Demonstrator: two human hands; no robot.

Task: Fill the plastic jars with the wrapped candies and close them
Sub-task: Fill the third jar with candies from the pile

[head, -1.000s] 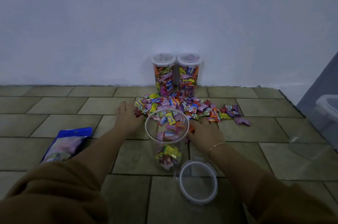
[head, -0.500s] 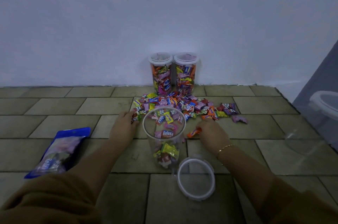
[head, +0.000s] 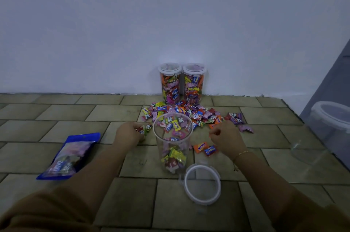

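Where "mentos" shows, an orange candy (head: 200,146) lies beside the right hand (head: 226,140).

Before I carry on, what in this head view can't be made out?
- Right hand: curled closed; what it holds, if anything, is hidden by its own fingers.
- Left hand: grip on candies partly hidden by the fingers.
- Container at the right edge: cut off by the frame; contents unclear.
- Blue bag: print blurred, mostly unreadable.
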